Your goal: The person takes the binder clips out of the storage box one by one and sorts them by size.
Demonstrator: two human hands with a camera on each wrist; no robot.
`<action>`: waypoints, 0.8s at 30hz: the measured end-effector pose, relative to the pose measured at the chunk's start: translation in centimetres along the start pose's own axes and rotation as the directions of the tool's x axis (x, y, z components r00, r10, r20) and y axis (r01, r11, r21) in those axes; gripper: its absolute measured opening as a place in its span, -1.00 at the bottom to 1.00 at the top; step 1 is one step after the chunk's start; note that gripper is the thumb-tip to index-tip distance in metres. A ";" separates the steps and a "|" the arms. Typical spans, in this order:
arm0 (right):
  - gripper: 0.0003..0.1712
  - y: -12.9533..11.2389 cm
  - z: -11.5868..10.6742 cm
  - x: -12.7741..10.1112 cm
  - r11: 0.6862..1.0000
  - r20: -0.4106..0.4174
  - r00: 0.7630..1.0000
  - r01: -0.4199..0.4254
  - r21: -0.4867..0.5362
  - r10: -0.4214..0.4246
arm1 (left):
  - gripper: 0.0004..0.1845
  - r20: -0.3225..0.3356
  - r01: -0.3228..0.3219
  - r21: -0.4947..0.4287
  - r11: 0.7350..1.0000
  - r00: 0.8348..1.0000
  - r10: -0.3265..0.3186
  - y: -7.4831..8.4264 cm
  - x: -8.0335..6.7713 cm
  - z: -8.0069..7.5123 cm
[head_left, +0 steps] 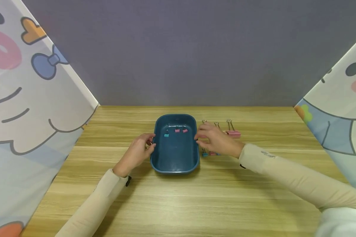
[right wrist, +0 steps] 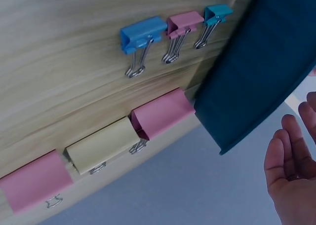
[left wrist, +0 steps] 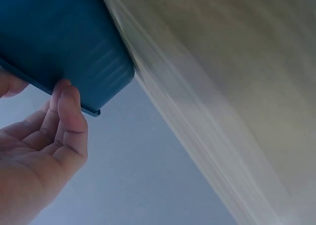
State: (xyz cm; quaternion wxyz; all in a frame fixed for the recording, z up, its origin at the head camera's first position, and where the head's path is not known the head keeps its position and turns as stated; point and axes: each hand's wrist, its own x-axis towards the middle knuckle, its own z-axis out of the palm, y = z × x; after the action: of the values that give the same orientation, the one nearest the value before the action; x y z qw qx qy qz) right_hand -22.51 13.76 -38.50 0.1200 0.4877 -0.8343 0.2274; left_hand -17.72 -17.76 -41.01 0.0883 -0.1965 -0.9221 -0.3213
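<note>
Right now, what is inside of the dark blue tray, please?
Inside the dark blue tray lie what look like three small clips: a teal clip and two pink clips. Whatever is directly beneath them is covered and cannot be seen.

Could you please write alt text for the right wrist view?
The right hand is beside a blue tray; to the left, six binder clips sit on a table in two rows: small blue, pink and teal ones above larger pink, cream and pink ones.
</note>
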 end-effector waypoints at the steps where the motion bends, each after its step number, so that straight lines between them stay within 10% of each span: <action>1: -0.91 0.0 0.1 0.1 1.000 0.001 1.000 0.004 -0.001 -0.004 | -0.61 0.000 0.001 0.002 1.000 1.000 -0.001 0.0 0.0 0.0; 24: -0.85 -0.4 1.2 4.0 0.998 0.106 0.993 -0.052 0.026 0.049 | -0.60 0.007 0.015 0.027 1.000 1.000 -0.015 0.2 0.3 0.1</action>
State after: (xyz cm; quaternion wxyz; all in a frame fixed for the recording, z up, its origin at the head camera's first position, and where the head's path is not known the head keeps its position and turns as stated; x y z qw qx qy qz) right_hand -24.14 9.95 -37.79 0.0632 0.4795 -0.8482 0.2161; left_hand -17.90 -17.49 -40.90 0.0850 -0.1895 -0.9282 -0.3086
